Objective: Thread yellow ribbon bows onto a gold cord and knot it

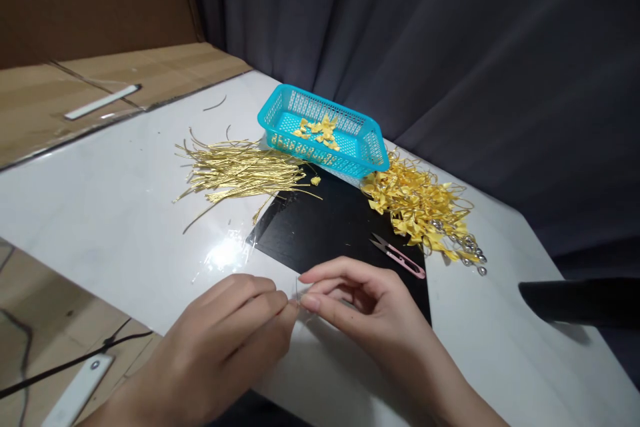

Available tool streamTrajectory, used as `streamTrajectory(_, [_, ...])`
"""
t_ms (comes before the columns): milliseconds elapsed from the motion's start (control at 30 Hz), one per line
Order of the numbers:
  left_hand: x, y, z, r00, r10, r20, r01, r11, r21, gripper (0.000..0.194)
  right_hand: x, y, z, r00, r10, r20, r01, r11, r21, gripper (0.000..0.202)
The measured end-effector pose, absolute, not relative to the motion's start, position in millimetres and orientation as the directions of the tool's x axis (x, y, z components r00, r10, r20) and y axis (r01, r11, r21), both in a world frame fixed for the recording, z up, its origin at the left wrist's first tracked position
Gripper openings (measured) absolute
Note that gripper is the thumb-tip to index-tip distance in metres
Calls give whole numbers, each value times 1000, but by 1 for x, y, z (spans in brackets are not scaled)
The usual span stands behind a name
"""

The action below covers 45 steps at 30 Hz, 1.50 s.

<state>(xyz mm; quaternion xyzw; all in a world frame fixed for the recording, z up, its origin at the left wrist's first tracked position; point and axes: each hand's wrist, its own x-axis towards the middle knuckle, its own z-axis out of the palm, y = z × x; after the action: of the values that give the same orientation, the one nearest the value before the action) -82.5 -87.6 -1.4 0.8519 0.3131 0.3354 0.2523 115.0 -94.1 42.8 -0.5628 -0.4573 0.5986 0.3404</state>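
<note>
Near the table's front edge, my left hand [235,333] is closed, its thumb and index finger pinched at the lower end of a thin cord [297,288]. The cord stands up as a short strand between the hands. My right hand [360,303] faces it with curled fingers. Its thumb tip and a finger behind it meet beside the cord, while the index finger reaches out above, a little apart. Anything else within the left fist is hidden. Just beyond the right hand, pink-handled thread snips [400,257] lie on a black mat [325,227].
A pile of gold cords [245,170] lies at the left of the mat. Behind it, a blue basket [323,163] contains yellow ribbon pieces [323,130]. Yellow bows with loops and metal rings [420,200] are heaped at right. A black object [575,303] juts in from the right.
</note>
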Motion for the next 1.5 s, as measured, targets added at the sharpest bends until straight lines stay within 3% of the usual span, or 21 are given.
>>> streamTrajectory(200, [-81, -80, 0, 670, 592, 448, 345, -783, 518, 29, 118, -91, 38, -186, 922, -339, 253, -289, -924, 11])
streamTrajectory(333, [-79, -77, -5, 708, 557, 434, 350, -810, 470, 34, 117, -88, 34, -194, 928, -317, 251, -265, -931, 14])
streamTrajectory(600, [-81, -74, -5, 707, 564, 426, 346, -802, 487, 36, 116, -85, 34, -222, 908, -356, 96, -343, -935, 32])
streamTrajectory(867, [-82, -73, -10, 709, 544, 449, 321, -816, 481, 25, 119, -83, 32, -183, 941, -284, 195, -248, -949, 28])
streamTrajectory(967, [-81, -74, -11, 671, 593, 446, 320, -774, 547, 17, 121, -82, 32, -175, 949, -262, 183, -230, -956, 22])
streamTrajectory(1167, [-75, -79, -9, 534, 766, 357, 209, -529, 823, 12, 122, -83, 33, -147, 948, -281, 134, -262, -956, 21])
streamTrajectory(1367, [-71, -82, -7, 462, 881, 100, 239, -232, 943, 15, 128, -85, 36, -135, 964, -229, 124, -213, -969, 22])
streamTrajectory(1500, [-70, -82, -7, 480, 877, 22, 221, -146, 964, 18, 133, -85, 34, -120, 967, -226, 114, -213, -970, 25])
